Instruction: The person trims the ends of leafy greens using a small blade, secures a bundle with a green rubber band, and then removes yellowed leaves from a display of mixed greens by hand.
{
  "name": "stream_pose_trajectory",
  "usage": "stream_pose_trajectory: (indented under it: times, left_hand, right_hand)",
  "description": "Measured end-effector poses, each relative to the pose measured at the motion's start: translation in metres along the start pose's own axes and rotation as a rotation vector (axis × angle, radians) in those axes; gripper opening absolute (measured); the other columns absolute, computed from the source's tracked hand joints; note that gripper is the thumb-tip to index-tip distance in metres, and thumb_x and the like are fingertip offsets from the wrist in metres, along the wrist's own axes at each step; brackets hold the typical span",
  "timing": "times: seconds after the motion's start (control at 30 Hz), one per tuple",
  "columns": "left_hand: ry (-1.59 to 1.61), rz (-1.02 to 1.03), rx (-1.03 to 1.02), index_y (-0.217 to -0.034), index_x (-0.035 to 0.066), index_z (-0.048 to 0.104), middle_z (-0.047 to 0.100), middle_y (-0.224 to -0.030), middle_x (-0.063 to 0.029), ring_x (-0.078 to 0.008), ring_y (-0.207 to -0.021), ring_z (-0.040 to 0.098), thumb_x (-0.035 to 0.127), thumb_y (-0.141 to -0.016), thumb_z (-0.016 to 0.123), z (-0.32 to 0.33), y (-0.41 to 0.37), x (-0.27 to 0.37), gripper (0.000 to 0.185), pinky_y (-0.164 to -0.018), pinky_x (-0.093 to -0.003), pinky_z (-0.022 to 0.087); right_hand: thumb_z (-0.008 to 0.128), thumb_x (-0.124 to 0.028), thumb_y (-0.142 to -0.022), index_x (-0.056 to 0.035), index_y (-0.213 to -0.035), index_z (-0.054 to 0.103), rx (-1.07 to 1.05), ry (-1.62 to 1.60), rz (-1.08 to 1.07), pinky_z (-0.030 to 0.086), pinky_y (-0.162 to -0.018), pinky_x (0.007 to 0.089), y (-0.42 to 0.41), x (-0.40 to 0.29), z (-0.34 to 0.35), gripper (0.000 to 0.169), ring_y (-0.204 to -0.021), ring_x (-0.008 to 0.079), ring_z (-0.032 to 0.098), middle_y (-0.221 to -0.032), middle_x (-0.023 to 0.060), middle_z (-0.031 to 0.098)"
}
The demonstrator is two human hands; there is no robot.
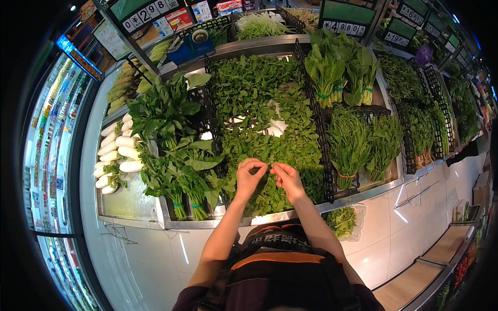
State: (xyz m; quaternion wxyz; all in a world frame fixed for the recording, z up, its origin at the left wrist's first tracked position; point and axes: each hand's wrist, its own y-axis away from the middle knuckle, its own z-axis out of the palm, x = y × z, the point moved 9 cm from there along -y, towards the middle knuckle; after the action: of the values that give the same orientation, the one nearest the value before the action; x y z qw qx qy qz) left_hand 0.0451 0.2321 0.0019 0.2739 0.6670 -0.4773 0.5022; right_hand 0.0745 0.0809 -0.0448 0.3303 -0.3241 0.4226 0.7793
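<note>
Both hands are raised over the loose leafy greens (268, 149) in the middle of the metal display. My left hand (249, 177) has its thumb and index fingertip together. Close beside it, my right hand (287, 179) also pinches thumb to index finger, with the other fingers curled. Whether something small lies between the fingertips cannot be told. Bundled leafy greens with green ties (186, 179) stand left of the hands. To the right lie thin-stemmed greens (347, 144), one bunch bound with an orange band.
White radishes (128, 152) are piled at the left. Black plastic dividers (317, 116) separate the greens. A blue tape dispenser (191, 48) stands at the back left. Price signs (344, 23) hang above. The metal front edge (272, 218) runs before my body. A crate with greens (344, 221) is below it.
</note>
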Motion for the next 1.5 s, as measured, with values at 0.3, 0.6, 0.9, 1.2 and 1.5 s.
stream_pose_trajectory:
  times: [0.3,0.6,0.9,1.2,1.5]
  left_hand:
    - [-0.184,0.167,0.046,-0.086,0.008,0.070,0.063,-0.096,-0.0046,-0.0232,-0.094,0.057,0.010,-0.074,0.078,0.005,0.034,0.036,0.014,-0.081,-0.0335,0.045]
    - [0.379,-0.397,-0.107,-0.102,0.001,0.070,0.060,-0.082,0.0028,-0.0075,-0.073,0.053,0.016,-0.082,0.076,0.014,0.038,-0.018,0.025,-0.065,-0.0210,0.043]
    - [0.611,-0.568,-0.246,-0.096,0.004,0.071,0.066,-0.077,0.0005,-0.0045,-0.064,0.054,0.013,-0.086,0.072,0.037,0.063,-0.038,0.013,-0.056,-0.0204,0.045]
    - [0.322,-0.164,-0.077,-0.090,0.003,0.069,0.063,-0.079,0.0016,-0.0044,-0.070,0.056,0.011,-0.089,0.068,0.026,0.053,0.006,0.008,-0.057,-0.0210,0.043]
    - [0.320,-0.312,-0.069,-0.093,0.002,0.067,0.062,-0.075,-0.0005,-0.0039,-0.057,0.050,0.010,-0.091,0.063,0.023,0.059,-0.010,0.008,-0.050,-0.0210,0.039]
  right_hand:
    - [0.063,-0.012,-0.093,0.0006,-0.120,0.052,0.062,-0.167,0.050,0.040,-0.057,0.0217,0.003,0.007,-0.007,0.032,-0.071,0.0068,0.049,-0.095,0.0032,0.057]
    - [0.070,-0.007,-0.085,-0.0031,-0.106,0.051,0.056,0.540,-0.361,0.046,-0.075,0.0268,0.014,-0.017,-0.002,0.029,-0.085,0.0111,0.058,-0.092,0.0029,0.061]
    - [0.066,-0.007,-0.088,-0.0022,-0.098,0.051,-0.082,0.542,-0.374,0.044,-0.076,0.0249,0.035,-0.012,0.000,0.018,-0.081,0.0097,0.056,-0.085,0.0026,0.059]
    - [0.058,-0.003,-0.093,-0.0025,-0.100,0.050,-0.149,0.417,-0.411,0.043,-0.076,0.0242,0.041,-0.017,0.003,0.011,-0.082,0.0103,0.053,-0.086,0.0022,0.055]
    - [0.052,-0.003,-0.094,-0.0030,-0.107,0.051,-0.074,0.387,-0.401,0.047,-0.071,0.0297,0.050,-0.028,-0.006,0.013,-0.081,0.0148,0.058,-0.089,0.0061,0.059]
